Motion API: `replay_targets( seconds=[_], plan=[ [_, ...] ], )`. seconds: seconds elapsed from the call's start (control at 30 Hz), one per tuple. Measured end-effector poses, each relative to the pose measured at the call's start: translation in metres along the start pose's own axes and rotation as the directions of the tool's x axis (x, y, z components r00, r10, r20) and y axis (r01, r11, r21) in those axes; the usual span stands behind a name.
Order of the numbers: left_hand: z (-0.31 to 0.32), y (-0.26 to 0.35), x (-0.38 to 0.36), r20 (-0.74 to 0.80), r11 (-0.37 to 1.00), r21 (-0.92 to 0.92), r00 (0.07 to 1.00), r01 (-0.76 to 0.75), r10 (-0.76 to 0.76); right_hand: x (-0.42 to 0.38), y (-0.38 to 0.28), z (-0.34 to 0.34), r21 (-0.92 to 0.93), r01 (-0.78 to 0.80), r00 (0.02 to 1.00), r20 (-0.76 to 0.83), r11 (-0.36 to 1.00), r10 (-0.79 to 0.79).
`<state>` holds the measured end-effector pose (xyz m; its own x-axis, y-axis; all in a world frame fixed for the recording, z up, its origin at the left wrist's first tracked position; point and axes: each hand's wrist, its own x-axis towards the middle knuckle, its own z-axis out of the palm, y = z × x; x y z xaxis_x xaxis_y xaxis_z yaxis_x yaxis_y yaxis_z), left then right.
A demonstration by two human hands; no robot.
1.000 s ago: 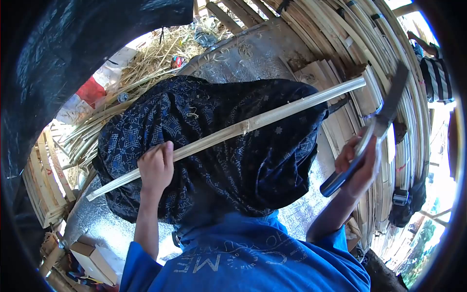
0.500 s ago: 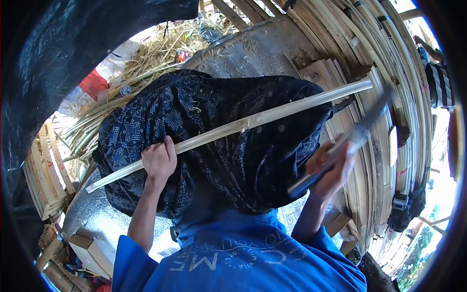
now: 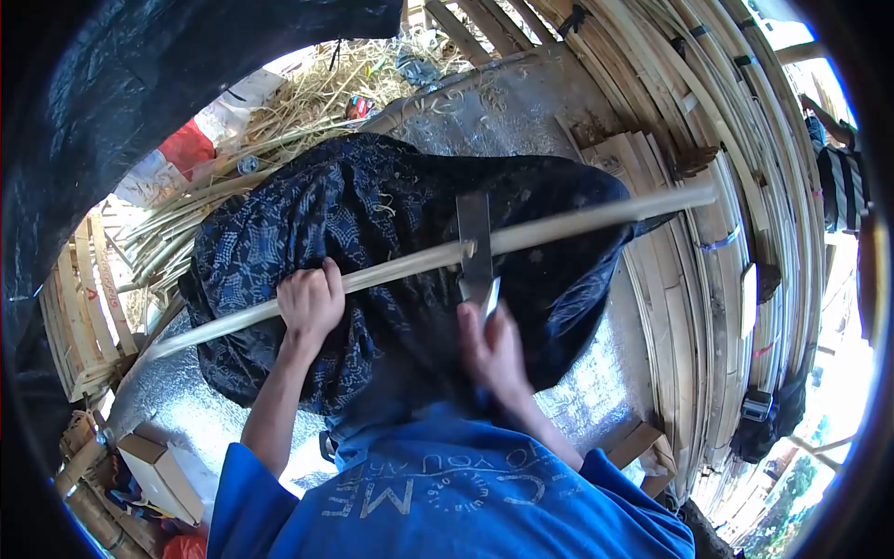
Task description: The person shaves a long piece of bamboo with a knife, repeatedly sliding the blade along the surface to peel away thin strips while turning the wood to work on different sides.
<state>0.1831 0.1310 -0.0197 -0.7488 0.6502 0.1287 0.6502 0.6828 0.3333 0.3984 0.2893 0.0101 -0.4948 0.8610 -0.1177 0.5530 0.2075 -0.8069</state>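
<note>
A long pale bamboo strip (image 3: 400, 270) lies slantwise over the dark patterned cloth (image 3: 270, 242) that covers my lap. My left hand (image 3: 312, 300) is closed round the strip left of its middle. In my right hand (image 3: 494, 349), somewhat blurred, is the handle of a wide dark blade (image 3: 474, 233). The blade stands across the strip at its knot, near the middle, and its upper end points away from me. Whether the edge has cut into the strip cannot be made out.
Long bamboo strips (image 3: 689, 326) are stacked along the right side. Shavings (image 3: 317, 102) lie at the upper left beyond my lap. An open cardboard box (image 3: 160, 475) is at the lower left. A person in striped clothing (image 3: 843, 186) is partly visible at the far right.
My right hand has swung the blade leftward from the right side to the strip's middle. The strip's right end has dipped slightly and is blurred. My left hand keeps its hold.
</note>
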Motion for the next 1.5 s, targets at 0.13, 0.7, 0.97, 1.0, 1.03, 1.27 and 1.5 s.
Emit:
replay_targets(
  seconds=[0.13, 0.7, 0.97, 1.0, 1.03, 1.27, 1.5],
  plan=[
    [0.0, -0.004, -0.015, 0.02, 1.0, 0.021, 1.0, -0.014, 0.014, 0.004, -0.054, -0.04, 0.467, -0.461, 0.886, 0.288, 0.755, 0.363],
    [0.003, 0.0, 0.002, -0.033, 1.0, 0.029, 0.999, -0.008, 0.009, 0.019, -0.044, -0.057, 0.789, 0.177, 0.956, -0.281, 0.589, 0.09],
    [0.008, -0.005, 0.0, -0.087, 0.997, 0.057, 0.994, -0.059, 0.064, 0.015, -0.038, -0.075, 0.67, -0.104, 0.994, 0.056, 0.735, 0.09],
    [0.006, -0.002, -0.007, -0.065, 0.997, 0.048, 0.996, -0.056, 0.059, 0.021, -0.014, -0.089, 0.848, -0.064, 0.996, 0.019, 0.526, 0.09],
    [0.002, 0.001, -0.005, 0.031, 1.0, 0.003, 0.999, 0.027, -0.027, 0.031, -0.001, -0.086, 0.963, 0.003, 0.996, -0.028, 0.27, 0.088],
    [0.014, -0.011, -0.006, -0.159, 0.993, 0.073, 0.981, -0.097, 0.108, 0.005, -0.054, -0.03, 0.493, -0.375, 0.914, 0.336, 0.785, 0.225],
    [0.008, -0.006, -0.002, -0.025, 0.999, 0.044, 1.0, 0.006, -0.005, 0.002, -0.016, 0.005, -0.133, -0.063, 0.944, 0.313, 0.989, 0.102]
  ],
)
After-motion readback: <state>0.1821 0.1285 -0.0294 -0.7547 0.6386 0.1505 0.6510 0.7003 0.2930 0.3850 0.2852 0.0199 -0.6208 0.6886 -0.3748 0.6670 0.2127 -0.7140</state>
